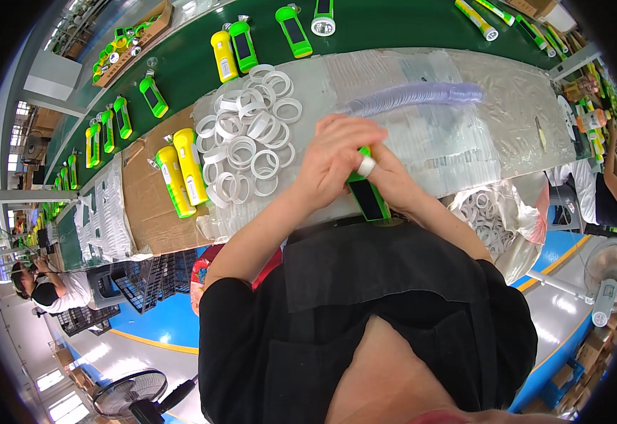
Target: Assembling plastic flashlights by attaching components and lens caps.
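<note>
Close to my chest, a green flashlight (370,199) with a dark panel on its side is held between my two hands. My left hand (338,157) is closed over its upper end, which the fingers mostly hide. My right hand (394,182) wraps its side, with the thumb beside a white ring (366,166) near the upper end. Whether that ring sits fully around the flashlight is hidden. To the left of my hands lies a loose pile of white rings (242,151). Just beyond them stretches a row of thin clear discs (414,97), stacked on edge.
Two yellow flashlights (190,169) lie left of the pile on cardboard (146,212). More flashlights stand along the green conveyor belt (188,67). At the right, a sack (534,244) of white rings hangs by the table edge. A cutter (540,133) lies on the right. Other people work nearby.
</note>
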Action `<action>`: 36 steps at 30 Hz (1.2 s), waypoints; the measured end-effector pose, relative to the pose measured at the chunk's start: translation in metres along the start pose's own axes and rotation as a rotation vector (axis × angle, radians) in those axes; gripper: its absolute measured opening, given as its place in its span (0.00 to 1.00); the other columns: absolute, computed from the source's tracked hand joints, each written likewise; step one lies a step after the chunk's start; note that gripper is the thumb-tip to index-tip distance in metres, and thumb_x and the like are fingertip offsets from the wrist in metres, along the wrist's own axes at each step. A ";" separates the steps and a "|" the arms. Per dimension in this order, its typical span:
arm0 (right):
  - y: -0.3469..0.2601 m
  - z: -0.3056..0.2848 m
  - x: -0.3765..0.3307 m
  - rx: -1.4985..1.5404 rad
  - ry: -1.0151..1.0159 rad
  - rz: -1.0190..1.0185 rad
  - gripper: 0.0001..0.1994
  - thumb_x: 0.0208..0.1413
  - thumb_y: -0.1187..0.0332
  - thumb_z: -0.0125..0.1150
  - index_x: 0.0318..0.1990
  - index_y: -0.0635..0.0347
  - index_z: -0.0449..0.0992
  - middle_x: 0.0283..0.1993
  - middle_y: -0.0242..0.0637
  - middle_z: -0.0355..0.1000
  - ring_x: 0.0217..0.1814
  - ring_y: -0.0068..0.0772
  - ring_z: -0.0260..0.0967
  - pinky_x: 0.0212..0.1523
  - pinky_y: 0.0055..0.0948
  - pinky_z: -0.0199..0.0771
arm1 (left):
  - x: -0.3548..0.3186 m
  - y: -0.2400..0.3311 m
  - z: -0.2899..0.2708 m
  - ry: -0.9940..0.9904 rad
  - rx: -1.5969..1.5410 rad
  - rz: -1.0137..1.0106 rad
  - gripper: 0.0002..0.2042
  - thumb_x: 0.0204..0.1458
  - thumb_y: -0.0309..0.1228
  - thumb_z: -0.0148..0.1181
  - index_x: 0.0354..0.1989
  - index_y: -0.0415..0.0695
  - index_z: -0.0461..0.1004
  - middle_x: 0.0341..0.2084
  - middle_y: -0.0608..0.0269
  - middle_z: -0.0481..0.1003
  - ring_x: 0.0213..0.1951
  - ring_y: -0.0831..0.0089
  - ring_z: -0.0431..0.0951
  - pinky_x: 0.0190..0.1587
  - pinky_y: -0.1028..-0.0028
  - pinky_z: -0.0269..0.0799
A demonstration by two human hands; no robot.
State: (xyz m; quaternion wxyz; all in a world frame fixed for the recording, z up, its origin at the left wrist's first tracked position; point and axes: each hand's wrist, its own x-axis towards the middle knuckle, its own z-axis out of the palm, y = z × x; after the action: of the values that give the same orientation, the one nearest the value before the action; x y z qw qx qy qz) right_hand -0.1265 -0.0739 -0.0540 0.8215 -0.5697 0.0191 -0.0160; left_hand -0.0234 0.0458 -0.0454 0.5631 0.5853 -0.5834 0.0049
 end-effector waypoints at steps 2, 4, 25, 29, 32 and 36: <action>-0.010 -0.003 -0.002 0.193 0.099 0.080 0.19 0.66 0.59 0.51 0.59 0.57 0.62 0.41 0.40 0.71 0.37 0.28 0.71 0.38 0.29 0.73 | 0.003 -0.002 0.008 0.189 -0.153 -0.302 0.16 0.62 0.37 0.47 0.49 0.39 0.75 0.47 0.52 0.75 0.53 0.55 0.71 0.59 0.57 0.58; -0.019 -0.014 -0.007 0.186 0.129 0.064 0.19 0.66 0.59 0.50 0.59 0.55 0.62 0.39 0.41 0.71 0.37 0.29 0.71 0.38 0.30 0.73 | 0.013 -0.023 0.004 0.204 -0.116 -0.459 0.18 0.57 0.37 0.56 0.51 0.38 0.74 0.50 0.50 0.73 0.55 0.52 0.69 0.58 0.59 0.61; -0.019 -0.014 -0.016 -0.022 -0.097 -0.005 0.19 0.64 0.61 0.55 0.57 0.61 0.63 0.41 0.37 0.69 0.34 0.24 0.70 0.35 0.25 0.72 | -0.012 0.017 -0.005 -0.071 0.129 -0.109 0.19 0.65 0.37 0.42 0.54 0.39 0.74 0.51 0.53 0.70 0.53 0.57 0.68 0.56 0.63 0.64; -0.014 -0.006 -0.013 -0.027 -0.098 0.042 0.20 0.64 0.60 0.54 0.58 0.60 0.62 0.41 0.36 0.69 0.35 0.25 0.70 0.36 0.25 0.72 | -0.016 0.012 0.010 0.095 -0.009 -0.073 0.16 0.62 0.31 0.43 0.49 0.39 0.76 0.51 0.54 0.72 0.58 0.55 0.68 0.59 0.61 0.60; -0.014 -0.001 -0.006 0.099 -0.031 0.084 0.20 0.65 0.58 0.52 0.58 0.59 0.61 0.40 0.36 0.68 0.35 0.26 0.70 0.36 0.25 0.72 | -0.010 0.011 0.005 0.109 0.093 -0.031 0.15 0.61 0.29 0.44 0.49 0.40 0.75 0.52 0.53 0.72 0.59 0.54 0.67 0.60 0.59 0.60; -0.020 -0.018 0.016 0.028 -0.070 -0.254 0.17 0.64 0.61 0.51 0.56 0.58 0.63 0.38 0.38 0.70 0.33 0.28 0.70 0.35 0.28 0.72 | 0.010 -0.002 -0.014 0.148 0.208 -0.032 0.17 0.59 0.30 0.51 0.56 0.40 0.70 0.57 0.53 0.70 0.61 0.54 0.65 0.60 0.57 0.59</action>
State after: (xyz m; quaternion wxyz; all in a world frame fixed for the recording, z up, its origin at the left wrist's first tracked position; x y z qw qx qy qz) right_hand -0.1113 -0.0984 -0.0419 0.8208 -0.5564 -0.0819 -0.1004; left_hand -0.0097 0.0479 -0.0348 0.5406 0.6479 -0.5273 0.0996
